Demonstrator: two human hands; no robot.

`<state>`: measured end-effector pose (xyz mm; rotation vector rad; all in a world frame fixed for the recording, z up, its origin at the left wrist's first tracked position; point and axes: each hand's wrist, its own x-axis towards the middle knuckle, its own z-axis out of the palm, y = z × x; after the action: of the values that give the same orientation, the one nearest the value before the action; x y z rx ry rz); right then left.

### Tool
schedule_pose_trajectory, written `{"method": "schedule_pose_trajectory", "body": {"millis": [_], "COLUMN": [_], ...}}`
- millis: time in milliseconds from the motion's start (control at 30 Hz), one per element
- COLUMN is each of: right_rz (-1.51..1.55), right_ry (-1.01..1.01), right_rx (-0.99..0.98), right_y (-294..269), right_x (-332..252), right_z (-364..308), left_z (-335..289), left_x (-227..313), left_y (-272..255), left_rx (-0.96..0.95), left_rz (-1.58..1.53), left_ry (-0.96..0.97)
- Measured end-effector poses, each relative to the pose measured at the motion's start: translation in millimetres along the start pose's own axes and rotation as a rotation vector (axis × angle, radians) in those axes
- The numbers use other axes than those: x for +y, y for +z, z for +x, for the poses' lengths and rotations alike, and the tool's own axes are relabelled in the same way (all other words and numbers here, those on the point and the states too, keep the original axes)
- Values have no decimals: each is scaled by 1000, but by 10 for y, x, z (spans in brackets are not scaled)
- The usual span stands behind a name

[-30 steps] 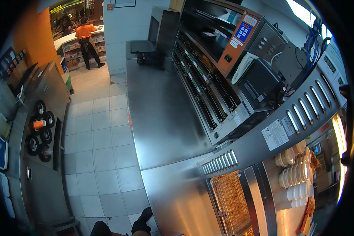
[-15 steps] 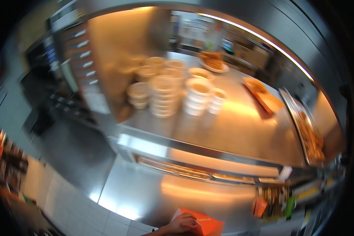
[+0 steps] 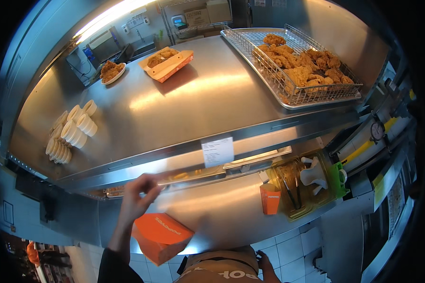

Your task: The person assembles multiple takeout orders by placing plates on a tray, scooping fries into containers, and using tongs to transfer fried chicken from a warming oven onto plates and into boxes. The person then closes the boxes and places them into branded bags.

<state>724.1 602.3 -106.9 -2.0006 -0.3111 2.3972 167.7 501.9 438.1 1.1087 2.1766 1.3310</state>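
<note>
My left hand [image 3: 140,192] reaches over the lower steel counter, its thumb and fingers apart and slightly blurred. It holds nothing that I can make out. Just below it, beside my forearm, is an orange folded carton [image 3: 163,236] at the counter's front edge; what supports its underside is hidden. My right hand [image 3: 265,264] hangs low by my apron [image 3: 222,269], beyond the counter edge. Its fingers are small and partly hidden, with a small pale spot near them that I cannot identify.
Fried chicken [image 3: 307,63] fills a wire basket [image 3: 311,96] on the upper shelf. An open carton [image 3: 167,66], a chicken plate [image 3: 112,73] and stacked cups [image 3: 73,132] stand there too. On the right are a small orange carton [image 3: 270,200] and a yellowish tub [image 3: 295,214] with tongs.
My left hand has come off the orange carton and moved forward above it. The view has swung right, bringing the chicken basket and the tub closer to the middle.
</note>
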Motion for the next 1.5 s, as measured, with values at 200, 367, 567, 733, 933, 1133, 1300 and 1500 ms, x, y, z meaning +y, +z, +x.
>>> {"method": "schedule_pose_trajectory", "body": {"millis": [200, 367, 567, 733, 933, 1133, 1300, 1500], "right_rz": [373, 11, -574, -641, -1191, -1425, -1455, -1406], "right_ry": [-566, -1134, -1335, -1029, -1118, -1158, -1148, -1142], "right_rx": [681, 684, 651, 306, 96, 237, 305, 467], "right_y": [-1340, -1836, -1899, -1910, -776, -100, -169, -666], "right_x": [-1636, -3114, -4763, -5448, -5490, -5048, -4849, -4605], "right_z": [-458, -1500, -1677, -1628, -2007, -1988, -2036, -2163], "left_z": [864, 883, 132, -578, -1192, -1719, -1819, -1898], "left_x": [358, 188, 655, 875, 921, 1047, 1003, 916], "left_y": [1202, 1428, 1684, 1549, 1263, 916, 824, 679], "left_rx": [148, 277, 70, 201, 383, 616, 641, 745], "left_rz": [61, 42, -24, -125, 211, 180, -45, -469], "left_ry": [-270, -285, -359, -370, -296, -274, -399, -239]}}
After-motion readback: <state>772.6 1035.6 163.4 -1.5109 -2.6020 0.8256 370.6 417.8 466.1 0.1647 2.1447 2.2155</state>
